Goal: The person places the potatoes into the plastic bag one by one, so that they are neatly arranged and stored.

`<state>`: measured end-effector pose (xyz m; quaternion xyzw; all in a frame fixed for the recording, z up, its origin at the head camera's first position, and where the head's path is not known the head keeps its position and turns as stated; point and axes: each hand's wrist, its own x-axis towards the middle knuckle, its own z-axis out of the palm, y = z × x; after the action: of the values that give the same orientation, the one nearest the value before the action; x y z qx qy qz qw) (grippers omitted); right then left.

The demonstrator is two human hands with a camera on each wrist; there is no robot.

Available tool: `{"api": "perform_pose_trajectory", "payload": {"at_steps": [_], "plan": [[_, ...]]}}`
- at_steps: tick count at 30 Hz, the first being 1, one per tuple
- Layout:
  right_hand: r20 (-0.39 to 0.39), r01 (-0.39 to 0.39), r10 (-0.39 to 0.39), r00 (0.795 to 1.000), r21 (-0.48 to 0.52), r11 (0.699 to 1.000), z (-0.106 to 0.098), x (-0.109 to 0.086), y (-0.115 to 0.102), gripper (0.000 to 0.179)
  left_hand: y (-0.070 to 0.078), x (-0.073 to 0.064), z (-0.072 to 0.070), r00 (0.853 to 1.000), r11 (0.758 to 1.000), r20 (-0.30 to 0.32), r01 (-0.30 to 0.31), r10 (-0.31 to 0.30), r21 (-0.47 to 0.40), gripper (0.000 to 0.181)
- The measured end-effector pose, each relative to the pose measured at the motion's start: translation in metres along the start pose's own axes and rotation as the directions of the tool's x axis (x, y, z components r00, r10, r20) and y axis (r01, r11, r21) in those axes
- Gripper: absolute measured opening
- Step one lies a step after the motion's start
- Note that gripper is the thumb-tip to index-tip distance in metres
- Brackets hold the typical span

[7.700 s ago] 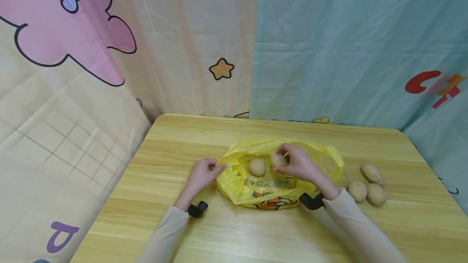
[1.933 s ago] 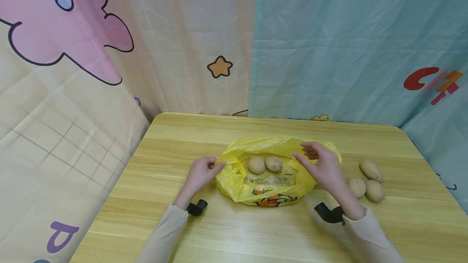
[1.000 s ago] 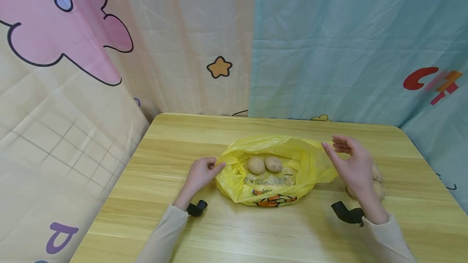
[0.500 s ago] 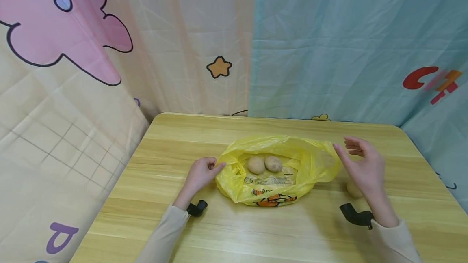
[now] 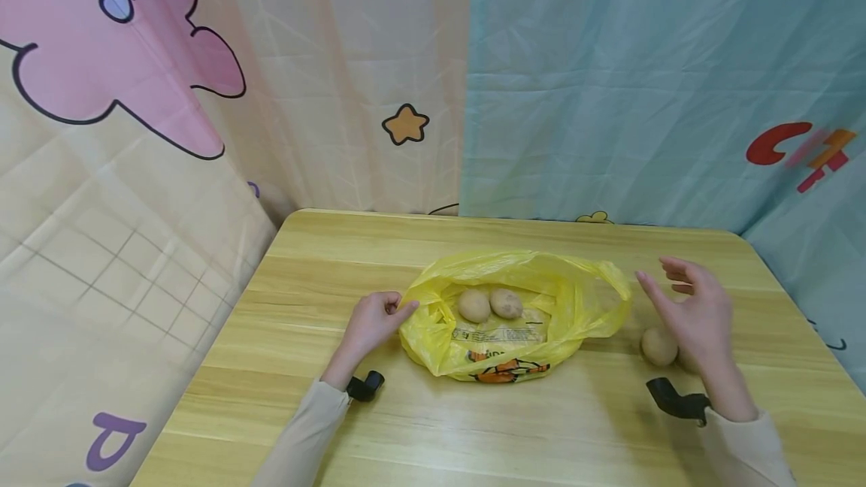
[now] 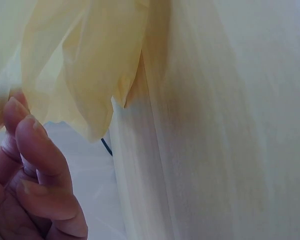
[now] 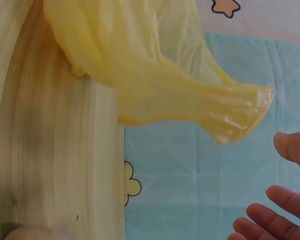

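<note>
Bag (image 5: 501, 273) gapes, left fingers (image 5: 384, 297) pinching its edge (right fingers (image 5: 686, 273) apart).

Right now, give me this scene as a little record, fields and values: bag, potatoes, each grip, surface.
Container: yellow plastic bag, mouth open
Inside: two potatoes, side by side
Left grip: pinching the bag's left rim
Right grip: holding nothing, fingers relaxed, apart from the bag
Outside: at least two loose potatoes, right of the bag; exact count hidden
Surface: light wood table

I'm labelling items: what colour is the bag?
The bag is yellow, with an orange and black print; clearest in the head view.
</note>
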<state>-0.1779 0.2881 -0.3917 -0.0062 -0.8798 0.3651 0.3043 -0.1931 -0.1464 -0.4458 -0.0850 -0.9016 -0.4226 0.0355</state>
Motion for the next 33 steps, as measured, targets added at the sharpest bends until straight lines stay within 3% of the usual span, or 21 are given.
{"api": "perform_pose_trajectory", "payload": {"at_steps": [6,11,20,27,33], "plan": [[0.013,-0.034,0.034,0.999,-0.009,0.999,-0.003,0.002,0.011,0.041,-0.001,0.000,0.000,1.000,1.000,-0.001,-0.001,0.001,-0.004,0.043],[0.079,-0.060,0.064,0.995,-0.052,0.997,-0.007,0.002,0.019,0.047,-0.001,0.000,0.000,1.000,1.000,-0.001,0.000,0.000,-0.002,0.043],[0.221,-0.058,0.083,0.972,-0.120,0.991,-0.013,0.002,0.037,0.058,0.000,-0.001,0.000,1.000,1.000,-0.001,0.006,-0.006,-0.009,0.043],[0.262,-0.053,0.090,0.961,-0.145,0.988,-0.014,0.004,0.048,0.061,-0.001,-0.001,0.001,1.000,1.000,0.000,0.023,-0.023,-0.003,0.043],[0.296,-0.092,0.140,0.945,-0.173,0.981,-0.015,0.003,0.054,0.065,-0.002,-0.001,0.001,1.000,1.000,-0.002,0.013,-0.013,-0.003,0.043]]}}
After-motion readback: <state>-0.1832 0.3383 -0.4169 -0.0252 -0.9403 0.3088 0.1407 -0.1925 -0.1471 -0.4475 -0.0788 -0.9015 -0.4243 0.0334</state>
